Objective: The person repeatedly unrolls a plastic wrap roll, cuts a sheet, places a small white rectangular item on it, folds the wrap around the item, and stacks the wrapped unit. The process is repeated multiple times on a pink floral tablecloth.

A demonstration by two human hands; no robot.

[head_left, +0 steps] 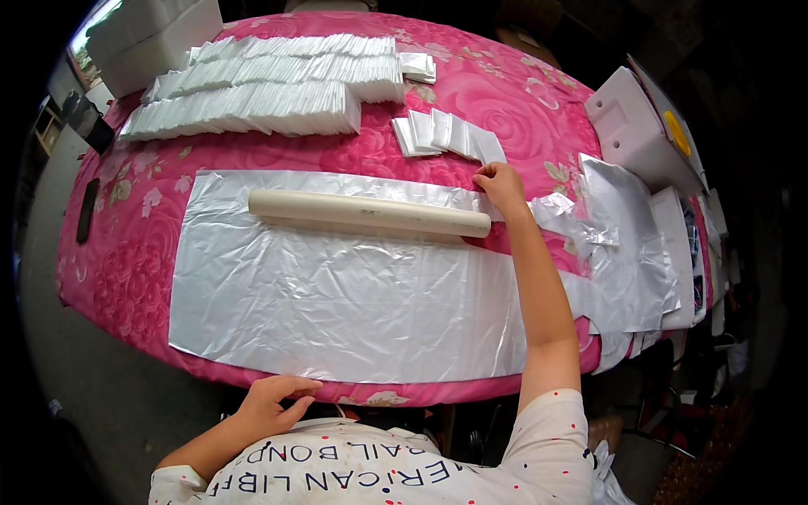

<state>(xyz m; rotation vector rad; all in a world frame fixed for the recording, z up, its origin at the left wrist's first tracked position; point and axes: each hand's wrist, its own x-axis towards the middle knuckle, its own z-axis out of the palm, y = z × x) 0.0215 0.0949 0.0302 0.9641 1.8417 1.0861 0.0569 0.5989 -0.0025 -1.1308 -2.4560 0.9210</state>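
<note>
A white plastic sheet or bag (337,303) lies flat in front of me, lightly creased. Across its far part rests a long cream-coloured tube (370,212). My right hand (502,185) reaches over the right side, its fingers pinched together beside a fanned row of folded white packets (446,135). Whether anything is between those fingertips is too small to make out. At the table's near edge, my left hand (273,404) hovers by the sheet's lower border, thumb and fingers apart, with nothing in it.
Long stacked rows of folded white packets (252,105) stand at the far left, near a white foam box (156,42). A dark strip (87,210) lies at the left. Loose plastic bags (627,252) and another foam box (631,122) occupy the right side of the pink tablecloth (126,278).
</note>
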